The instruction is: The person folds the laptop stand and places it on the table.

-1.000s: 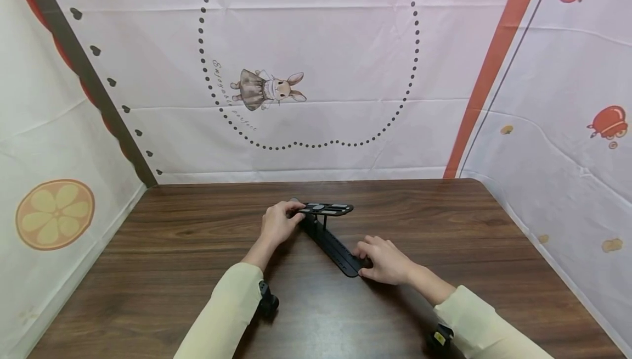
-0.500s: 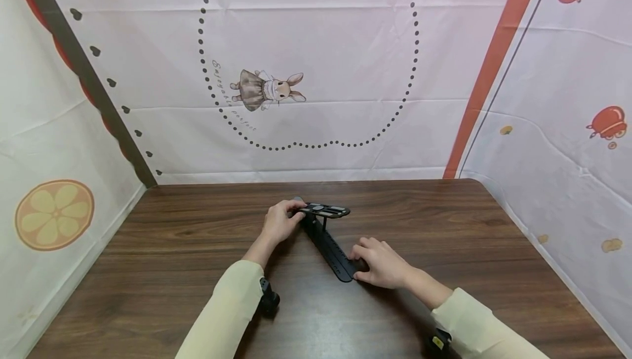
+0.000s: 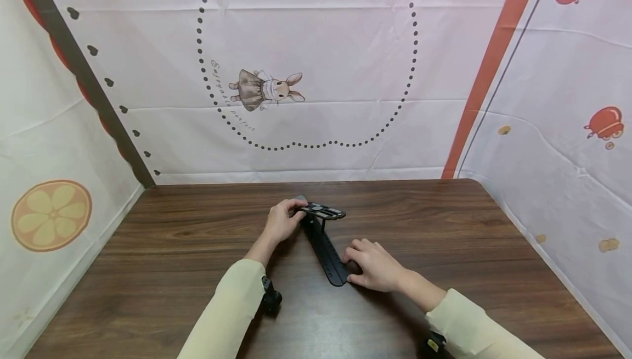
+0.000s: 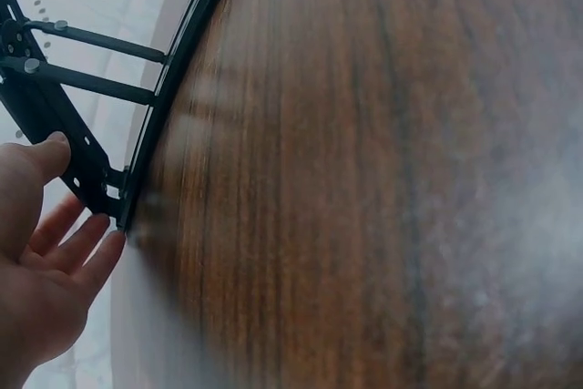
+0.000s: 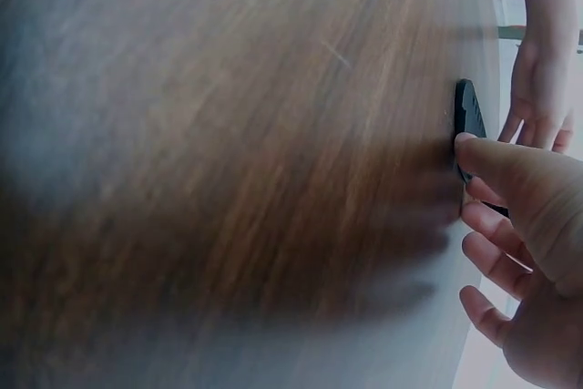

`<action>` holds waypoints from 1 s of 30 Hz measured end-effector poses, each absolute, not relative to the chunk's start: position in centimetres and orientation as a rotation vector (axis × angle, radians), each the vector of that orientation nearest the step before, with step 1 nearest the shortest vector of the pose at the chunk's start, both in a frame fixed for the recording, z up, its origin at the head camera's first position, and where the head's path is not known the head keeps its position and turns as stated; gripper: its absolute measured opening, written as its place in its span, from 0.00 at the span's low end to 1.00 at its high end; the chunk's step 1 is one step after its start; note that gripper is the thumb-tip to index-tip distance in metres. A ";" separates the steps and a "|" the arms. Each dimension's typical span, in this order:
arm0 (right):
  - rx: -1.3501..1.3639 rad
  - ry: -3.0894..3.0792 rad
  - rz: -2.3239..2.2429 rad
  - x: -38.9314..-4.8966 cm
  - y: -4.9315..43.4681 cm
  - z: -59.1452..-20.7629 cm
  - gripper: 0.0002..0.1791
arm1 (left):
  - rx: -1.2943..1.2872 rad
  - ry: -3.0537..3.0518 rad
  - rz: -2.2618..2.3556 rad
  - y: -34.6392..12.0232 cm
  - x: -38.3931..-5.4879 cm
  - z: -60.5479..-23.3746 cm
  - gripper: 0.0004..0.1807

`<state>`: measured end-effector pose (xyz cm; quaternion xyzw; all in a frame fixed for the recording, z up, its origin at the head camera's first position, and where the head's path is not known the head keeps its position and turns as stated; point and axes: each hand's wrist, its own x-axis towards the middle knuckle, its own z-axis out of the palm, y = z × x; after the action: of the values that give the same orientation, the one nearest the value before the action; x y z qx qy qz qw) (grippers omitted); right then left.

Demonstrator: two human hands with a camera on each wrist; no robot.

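Observation:
A black folding stand (image 3: 321, 249), like a laptop stand, sits on the table with its long base angled from far left to near right. Its slotted upper plate (image 3: 323, 212) is raised over the base on thin rods (image 4: 100, 87). At the far end, my left hand (image 3: 282, 220) holds the stand, thumb on the upper plate and fingertips by the hinge. My right hand (image 3: 376, 267) grips the rounded near end of the base at its right edge between thumb and fingers. In the right wrist view the thumb covers part of that end.
The brown wood-grain table (image 3: 173, 271) reaches back to a white printed cloth (image 3: 326, 62). Side cloths (image 3: 553, 183) border it left and right. Small dark cameras (image 3: 270, 297) are worn on both wrists.
The stand's near end has swung left and slightly toward me, and my right hand has moved along with it. The raised plate has turned too. My left hand has barely shifted.

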<state>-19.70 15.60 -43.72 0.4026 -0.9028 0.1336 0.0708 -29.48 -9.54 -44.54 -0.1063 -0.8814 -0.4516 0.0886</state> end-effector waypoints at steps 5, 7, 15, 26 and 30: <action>1.228 -2.719 0.368 -19.7 15.2 -43.6 0.17 | -0.340 -2.607 -1.389 -9.5 -29.6 -44.7 0.09; 1.236 -2.729 0.364 -19.6 15.0 -43.5 0.19 | -0.348 -2.604 -1.407 -9.5 -29.7 -44.7 0.09; 1.268 -2.743 0.383 -19.5 14.6 -43.2 0.25 | -0.363 -2.605 -1.449 -9.3 -30.0 -44.7 0.08; 1.276 -2.746 0.356 -19.3 13.4 -43.2 0.23 | -0.400 -2.591 -1.430 -8.7 -30.3 -44.8 0.09; 1.263 -2.751 0.353 -19.3 13.0 -43.2 0.23 | -0.394 -2.606 -1.426 -8.4 -30.3 -44.8 0.10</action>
<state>-19.31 12.99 -43.19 0.4140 -0.9017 0.1158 0.0471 -30.32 -8.43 -44.82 -0.1312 -0.8674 -0.4745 0.0724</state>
